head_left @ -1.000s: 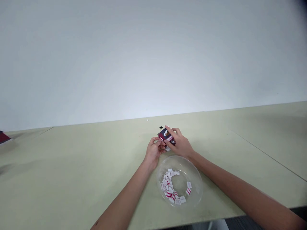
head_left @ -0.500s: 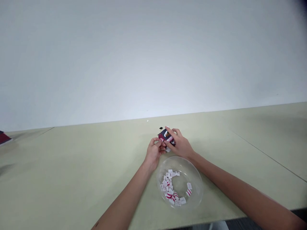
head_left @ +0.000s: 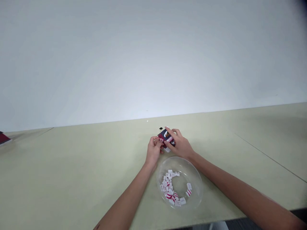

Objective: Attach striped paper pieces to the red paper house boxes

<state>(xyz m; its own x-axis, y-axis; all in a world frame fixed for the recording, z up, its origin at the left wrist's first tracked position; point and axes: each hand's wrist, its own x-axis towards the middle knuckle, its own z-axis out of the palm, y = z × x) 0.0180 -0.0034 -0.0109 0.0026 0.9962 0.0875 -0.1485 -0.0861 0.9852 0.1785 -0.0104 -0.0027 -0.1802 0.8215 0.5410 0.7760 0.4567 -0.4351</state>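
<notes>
Both hands meet over a small navy and maroon item (head_left: 163,133) with a white and brown design on it; its kind is not clear. A row of red-and-white striped pieces (head_left: 170,139) runs along it. With thumb and finger pinched, my left hand (head_left: 153,148) presses a small red-and-white striped piece (head_left: 161,140) against the item's left side. My right hand (head_left: 179,143) grips the item from the right, index finger across the top and thumb at the near side. Below the hands stands a clear round bowl (head_left: 198,179) with several white and striped pieces (head_left: 168,185).
A tiny black diamond shape (head_left: 161,128) is just behind the item. A white speck (head_left: 147,121) lies near the wall (head_left: 153,64). At the far left edge, part of a maroon and navy object (head_left: 4,138) rests on the pale table (head_left: 72,179).
My left hand's fingers have shifted slightly at the striped piece, and its lower fingers have tucked in. The right hand and the bowl stay nearly where they were.
</notes>
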